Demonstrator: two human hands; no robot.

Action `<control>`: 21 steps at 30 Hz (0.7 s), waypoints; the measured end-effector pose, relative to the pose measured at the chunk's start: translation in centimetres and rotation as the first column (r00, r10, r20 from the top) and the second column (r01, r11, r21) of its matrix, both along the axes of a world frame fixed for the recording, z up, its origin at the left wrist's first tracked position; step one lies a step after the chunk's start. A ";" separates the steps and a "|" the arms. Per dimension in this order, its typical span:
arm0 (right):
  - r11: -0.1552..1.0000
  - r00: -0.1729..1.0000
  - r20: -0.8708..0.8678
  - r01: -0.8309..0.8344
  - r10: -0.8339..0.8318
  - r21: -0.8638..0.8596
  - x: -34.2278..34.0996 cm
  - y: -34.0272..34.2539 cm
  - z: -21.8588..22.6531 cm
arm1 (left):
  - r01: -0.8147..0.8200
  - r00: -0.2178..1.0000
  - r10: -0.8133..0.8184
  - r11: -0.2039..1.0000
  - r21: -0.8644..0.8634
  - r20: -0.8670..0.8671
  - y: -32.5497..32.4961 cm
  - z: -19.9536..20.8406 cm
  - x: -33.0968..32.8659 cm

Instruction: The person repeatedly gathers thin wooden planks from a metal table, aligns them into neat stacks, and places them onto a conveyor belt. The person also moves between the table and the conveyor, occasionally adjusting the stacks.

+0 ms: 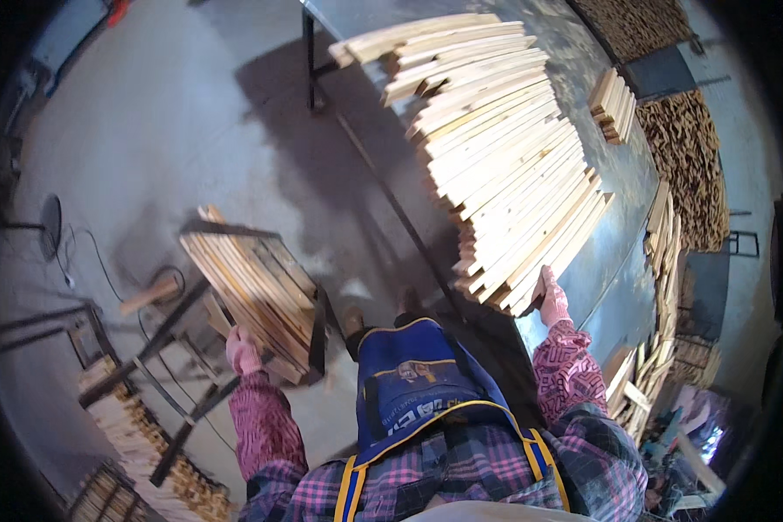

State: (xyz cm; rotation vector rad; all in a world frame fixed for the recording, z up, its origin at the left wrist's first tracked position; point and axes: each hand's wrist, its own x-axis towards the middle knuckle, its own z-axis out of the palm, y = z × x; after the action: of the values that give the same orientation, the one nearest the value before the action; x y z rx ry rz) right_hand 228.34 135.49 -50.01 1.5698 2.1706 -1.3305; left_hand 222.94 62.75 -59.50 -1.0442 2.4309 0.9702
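A long row of pale wooden slats (518, 157) lies side by side on the grey table, fanning away from me. At the row's near end is my right hand (552, 300), its thumb up along the last slat and its other fingers partly hidden around that slat's end. Lower on the left, a stack of slats (250, 287) sits tilted in a dark metal frame (230, 228). My left hand (244, 351) is closed at the near corner of this stack; what lies within its fingers is hidden. Pink patterned sleeve covers run up to both wrists.
A smaller pile of slats (613, 104) rests farther along the table (622, 261). Large wood stacks (683, 165) stand beyond it on the right. Dark metal bars (183, 426) and another wood stack (148, 452) are at the lower left. A cable (104, 270) trails over the floor.
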 end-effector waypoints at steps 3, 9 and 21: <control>0.999 0.977 0.206 0.051 -0.051 0.003 -3.5 -2.1 4.6 | 0.118 0.830 -0.203 0.974 -0.191 -0.520 4.7 7.0 -6.7; 0.967 0.989 0.038 0.145 -0.140 -0.211 -6.7 -1.0 6.9 | 0.401 0.622 -0.463 0.881 -0.251 -0.632 19.8 18.0 -22.9; 0.950 0.906 0.342 0.162 -0.251 0.267 -7.8 1.7 5.4 | 0.776 0.513 -0.855 0.501 -0.383 -0.078 37.6 17.9 -63.5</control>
State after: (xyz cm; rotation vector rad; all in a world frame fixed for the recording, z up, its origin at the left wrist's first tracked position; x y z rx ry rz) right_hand 220.51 137.20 -44.59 1.9998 2.0179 -0.7512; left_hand 159.48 100.40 -41.57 0.3236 2.8289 0.3854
